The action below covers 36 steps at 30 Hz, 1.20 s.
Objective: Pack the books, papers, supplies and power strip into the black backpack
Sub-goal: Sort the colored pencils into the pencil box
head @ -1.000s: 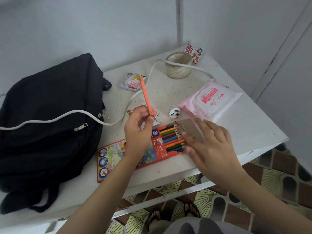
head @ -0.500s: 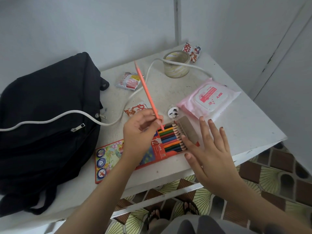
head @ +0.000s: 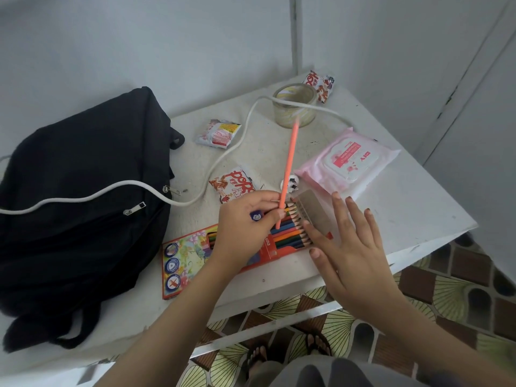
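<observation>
Left hand fingers pinching orange pencil near its point, shaft tilted up toward far side. Point over open box, among row of coloured pencils. Right hand released, fingers straight and spread over box flap at right end; contact unclear. Box at near worktop edge. Backpack left on worktop, white cable lying across it. Wipes pack right; tape roll far.

Soft, even light, src unclear; shadows faint & diffuse. Pencil held up by left hand: far tip motion-blurred. Backpack left of hand near-black, little detail. Wide-angle bend at frame edges.
</observation>
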Motion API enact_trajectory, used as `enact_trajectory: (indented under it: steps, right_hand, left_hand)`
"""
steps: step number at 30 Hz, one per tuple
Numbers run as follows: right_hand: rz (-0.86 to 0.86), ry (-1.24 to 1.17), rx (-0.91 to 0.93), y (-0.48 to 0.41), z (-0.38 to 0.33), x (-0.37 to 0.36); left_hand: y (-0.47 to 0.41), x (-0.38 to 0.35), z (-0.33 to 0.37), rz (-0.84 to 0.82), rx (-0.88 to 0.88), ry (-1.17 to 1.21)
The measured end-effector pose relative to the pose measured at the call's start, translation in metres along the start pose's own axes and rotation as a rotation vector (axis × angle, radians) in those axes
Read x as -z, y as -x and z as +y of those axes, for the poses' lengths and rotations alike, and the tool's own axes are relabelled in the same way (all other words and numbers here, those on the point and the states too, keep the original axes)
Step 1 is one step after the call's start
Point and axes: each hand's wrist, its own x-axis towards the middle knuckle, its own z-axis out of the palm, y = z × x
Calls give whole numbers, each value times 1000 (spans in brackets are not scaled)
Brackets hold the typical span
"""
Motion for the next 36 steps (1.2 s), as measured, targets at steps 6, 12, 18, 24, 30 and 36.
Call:
enact_trajectory:
  steps: [6, 12, 18, 24, 30, 36]
  right_hand:
    - [21, -6, 2, 1, 0, -1]
    - [111, -149, -23, 2, -1, -1]
    - [225, -274, -140, 1, -4, 2]
    - [39, -50, -129, -3, -4, 0]
    - [-37, 80, -70, -7, -6, -3]
    - [-40, 120, -60, -9, -7, -2]
  left_hand:
    - [2, -9, -9, -71, -71, -92]
    - [3, -11, -13, -61, -84, -114]
    - [5, -9, -19, -67, -195, -234]
    - [11, -4, -23, -88, -380, -511]
    - [20, 5, -29, -281, -420, -834]
    - [23, 3, -33, -336, -373, -897]
